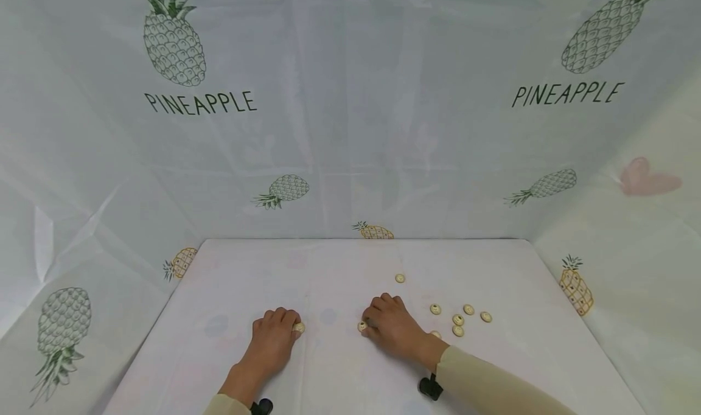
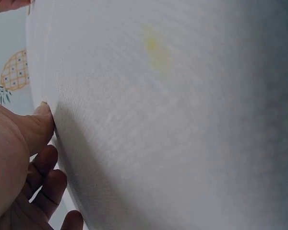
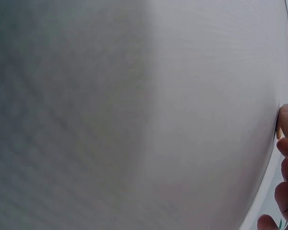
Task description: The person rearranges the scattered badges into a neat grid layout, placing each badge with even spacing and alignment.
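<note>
Near the middle of the table, my left hand (image 1: 274,337) pinches a small round pale-yellow disc (image 1: 298,327) at its right side. Its thumb (image 2: 42,115) rests low at the cloth in the left wrist view, where little of the disc shows. A short way to the right, my right hand (image 1: 393,327) grips a second disc (image 1: 362,326) with a dark centre mark. In the right wrist view that disc (image 3: 279,128) stands edge-on between thumb and finger. The two held discs are apart, roughly level with each other.
Several like discs (image 1: 457,320) lie scattered right of my right hand. One disc (image 1: 400,278) lies farther back, and another (image 1: 435,334) is partly hidden by the right wrist. A white cloth covers the table (image 1: 246,269), and a pineapple-print sheet (image 1: 350,129) hangs around it.
</note>
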A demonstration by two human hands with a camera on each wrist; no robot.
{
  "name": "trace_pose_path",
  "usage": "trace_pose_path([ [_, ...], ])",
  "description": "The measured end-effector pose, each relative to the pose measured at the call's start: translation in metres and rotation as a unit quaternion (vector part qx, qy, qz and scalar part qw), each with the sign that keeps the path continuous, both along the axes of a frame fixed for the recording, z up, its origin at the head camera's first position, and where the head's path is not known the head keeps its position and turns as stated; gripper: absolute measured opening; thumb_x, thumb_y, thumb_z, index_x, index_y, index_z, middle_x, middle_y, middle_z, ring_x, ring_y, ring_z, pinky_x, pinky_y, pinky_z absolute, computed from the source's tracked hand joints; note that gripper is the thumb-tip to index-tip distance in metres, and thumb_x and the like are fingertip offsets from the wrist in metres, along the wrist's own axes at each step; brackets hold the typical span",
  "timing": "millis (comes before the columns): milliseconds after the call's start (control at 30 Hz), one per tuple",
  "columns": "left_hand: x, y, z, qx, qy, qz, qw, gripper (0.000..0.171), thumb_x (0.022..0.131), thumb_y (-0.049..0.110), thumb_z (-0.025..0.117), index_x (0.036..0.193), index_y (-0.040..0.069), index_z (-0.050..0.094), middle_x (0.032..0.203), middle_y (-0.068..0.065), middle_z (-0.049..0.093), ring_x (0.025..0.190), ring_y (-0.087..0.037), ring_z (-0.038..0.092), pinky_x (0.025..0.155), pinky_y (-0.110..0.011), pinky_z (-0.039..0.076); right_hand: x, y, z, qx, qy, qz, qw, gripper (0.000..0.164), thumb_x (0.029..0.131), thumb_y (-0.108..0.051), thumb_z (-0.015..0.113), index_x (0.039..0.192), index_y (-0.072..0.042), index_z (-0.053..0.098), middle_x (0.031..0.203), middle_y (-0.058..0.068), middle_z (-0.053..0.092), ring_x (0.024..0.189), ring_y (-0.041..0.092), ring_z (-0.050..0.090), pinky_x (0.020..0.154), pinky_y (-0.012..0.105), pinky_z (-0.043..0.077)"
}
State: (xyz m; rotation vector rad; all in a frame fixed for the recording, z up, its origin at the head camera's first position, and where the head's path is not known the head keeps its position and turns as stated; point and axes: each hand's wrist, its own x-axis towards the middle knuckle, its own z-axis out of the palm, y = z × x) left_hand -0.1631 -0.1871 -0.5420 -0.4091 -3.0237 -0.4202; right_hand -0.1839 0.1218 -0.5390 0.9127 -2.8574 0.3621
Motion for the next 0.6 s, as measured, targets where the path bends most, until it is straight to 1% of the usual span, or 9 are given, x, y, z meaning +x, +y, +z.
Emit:
trace_pose_path([
  [200, 0.0011, -0.0002, 0.0008, -0.001, -0.002, -0.001, 1.0000, 0.019, 0.097, 0.022, 0.077, 0.110, 0.017, 0.064, 0.106, 0.001, 0.061, 0.100, -0.023, 0.056, 0.090, -0.056, 0.047, -0.0004, 0.0005, -0.0005, -0.001, -0.002, 0.002, 1.000, 0.019, 0.098, -0.039, 0.076, 0.105, -0.022, 0.075, 0.100, -0.010, 0.061, 0.093, 0.010, 0.047, 0.088, 0.037, 0.040],
  [467, 0.0007, -0.0005, 0.0002, 0.003, -0.006, -0.002, 1.0000, 0.019, 0.098, 0.022, 0.077, 0.110, 0.017, 0.064, 0.106, 0.002, 0.060, 0.100, -0.022, 0.055, 0.091, -0.057, 0.047, -0.0017, 0.0004, -0.0031, 0.006, 0.046, 0.010, 0.999, 0.021, 0.095, -0.041, 0.079, 0.104, -0.022, 0.075, 0.099, -0.009, 0.062, 0.094, 0.011, 0.049, 0.089, 0.037, 0.041],
  [600, 0.0006, -0.0003, 0.0007, 0.004, -0.004, -0.001, 1.0000, 0.018, 0.097, 0.022, 0.077, 0.109, 0.018, 0.064, 0.105, 0.002, 0.060, 0.101, -0.022, 0.055, 0.092, -0.056, 0.047, -0.0016, -0.0005, -0.0019, 0.000, 0.050, 0.017, 0.999, 0.017, 0.094, -0.037, 0.081, 0.101, -0.023, 0.077, 0.096, -0.010, 0.063, 0.091, 0.010, 0.049, 0.087, 0.036, 0.040],
])
